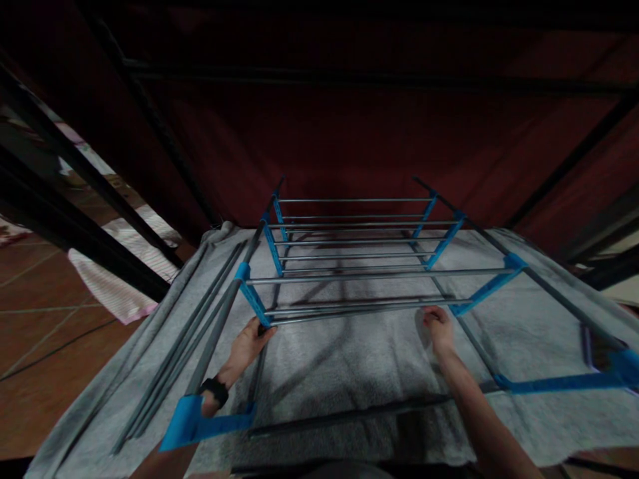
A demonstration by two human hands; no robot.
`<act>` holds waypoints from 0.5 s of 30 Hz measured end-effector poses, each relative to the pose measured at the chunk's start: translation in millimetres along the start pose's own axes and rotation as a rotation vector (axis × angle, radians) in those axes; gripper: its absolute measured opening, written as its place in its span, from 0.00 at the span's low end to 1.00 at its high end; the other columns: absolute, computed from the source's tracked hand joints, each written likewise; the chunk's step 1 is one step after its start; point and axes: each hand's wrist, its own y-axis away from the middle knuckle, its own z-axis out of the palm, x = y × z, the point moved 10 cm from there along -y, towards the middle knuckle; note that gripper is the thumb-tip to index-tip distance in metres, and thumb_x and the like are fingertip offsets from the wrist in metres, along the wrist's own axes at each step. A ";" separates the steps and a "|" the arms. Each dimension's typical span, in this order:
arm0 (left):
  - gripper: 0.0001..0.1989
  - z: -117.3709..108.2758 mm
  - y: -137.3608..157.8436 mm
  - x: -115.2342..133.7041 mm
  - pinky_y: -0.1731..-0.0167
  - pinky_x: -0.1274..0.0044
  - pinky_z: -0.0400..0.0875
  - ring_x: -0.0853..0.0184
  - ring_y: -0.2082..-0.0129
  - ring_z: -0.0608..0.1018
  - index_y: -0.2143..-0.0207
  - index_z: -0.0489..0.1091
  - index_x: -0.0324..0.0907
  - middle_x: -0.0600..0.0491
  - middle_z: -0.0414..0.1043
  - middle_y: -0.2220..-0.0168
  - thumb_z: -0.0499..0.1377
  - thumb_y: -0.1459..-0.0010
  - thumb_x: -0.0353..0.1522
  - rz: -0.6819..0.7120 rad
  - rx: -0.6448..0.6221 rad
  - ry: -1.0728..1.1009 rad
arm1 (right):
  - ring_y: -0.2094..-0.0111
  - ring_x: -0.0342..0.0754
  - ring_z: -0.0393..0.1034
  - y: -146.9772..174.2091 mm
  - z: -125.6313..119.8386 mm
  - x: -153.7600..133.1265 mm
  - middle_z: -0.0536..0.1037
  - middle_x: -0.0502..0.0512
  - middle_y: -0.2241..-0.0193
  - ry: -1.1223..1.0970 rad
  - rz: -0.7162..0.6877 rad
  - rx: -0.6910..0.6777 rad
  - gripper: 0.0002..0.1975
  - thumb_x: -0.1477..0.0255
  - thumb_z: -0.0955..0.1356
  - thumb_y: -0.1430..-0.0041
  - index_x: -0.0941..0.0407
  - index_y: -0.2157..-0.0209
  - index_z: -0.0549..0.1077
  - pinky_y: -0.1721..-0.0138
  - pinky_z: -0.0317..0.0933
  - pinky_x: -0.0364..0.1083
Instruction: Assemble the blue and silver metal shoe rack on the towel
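Observation:
A rack frame of grey metal rods and blue plastic connectors lies on grey cloth in front of me. My left hand [248, 347], with a dark band at the wrist, is closed on the lower end of a blue connector [255, 305] on the rack's left side. From that connector a thin grey rod [339, 315] runs to the right, just below another crossbar. My right hand [439, 327] is closed with fingers curled at this rod's right end, short of the right-hand blue connector [486, 293]. Its fingertips are partly hidden.
Several loose grey rods [182, 352] lie along the left. A dark rod [349, 416] lies nearest me. Blue end pieces [564, 382] stand at the near corners. The grey cloth [359, 359] spreads beneath; black metal bars and a dark red panel [349, 146] rise behind.

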 end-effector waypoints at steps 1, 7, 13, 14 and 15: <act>0.15 0.3 -0.4 1.0 0.66 0.72 0.70 0.63 0.68 0.76 0.64 0.69 0.45 0.54 0.73 0.68 0.56 0.45 0.46 0.001 -0.003 -0.004 | 0.63 0.52 0.68 4.2 6.7 -7.0 0.72 0.54 0.70 0.069 -0.067 -0.003 0.04 0.71 0.65 0.53 0.53 0.71 0.69 0.56 0.67 0.56; 0.14 -0.8 0.6 3.3 0.63 0.72 0.72 0.62 0.64 0.78 0.61 0.70 0.46 0.53 0.76 0.62 0.57 0.43 0.44 -0.019 -0.002 -0.020 | 0.52 0.57 0.66 33.7 68.9 -37.8 0.76 0.59 0.61 0.436 -0.412 -0.215 0.11 0.74 0.64 0.46 0.54 0.63 0.77 0.41 0.55 0.60; 0.12 1.3 3.4 4.0 0.59 0.72 0.72 0.61 0.59 0.78 0.58 0.70 0.46 0.50 0.76 0.56 0.56 0.41 0.41 -0.026 0.015 -0.038 | 0.53 0.56 0.68 56.6 88.4 -46.0 0.76 0.60 0.57 0.823 -0.748 -0.369 0.18 0.75 0.60 0.36 0.53 0.51 0.76 0.48 0.63 0.56; 0.12 1.6 3.6 4.0 0.59 0.72 0.72 0.61 0.59 0.78 0.57 0.70 0.46 0.50 0.75 0.56 0.56 0.41 0.41 -0.026 0.016 -0.042 | 0.54 0.55 0.68 58.2 86.9 -45.6 0.76 0.59 0.57 0.821 -0.766 -0.406 0.17 0.75 0.60 0.35 0.53 0.51 0.76 0.49 0.64 0.55; 0.13 1.8 3.8 4.0 0.59 0.72 0.72 0.61 0.59 0.78 0.57 0.70 0.46 0.50 0.75 0.56 0.56 0.41 0.41 -0.025 0.016 -0.045 | 0.54 0.55 0.69 59.7 84.9 -45.5 0.76 0.59 0.57 0.821 -0.781 -0.437 0.17 0.75 0.60 0.35 0.53 0.51 0.76 0.49 0.64 0.54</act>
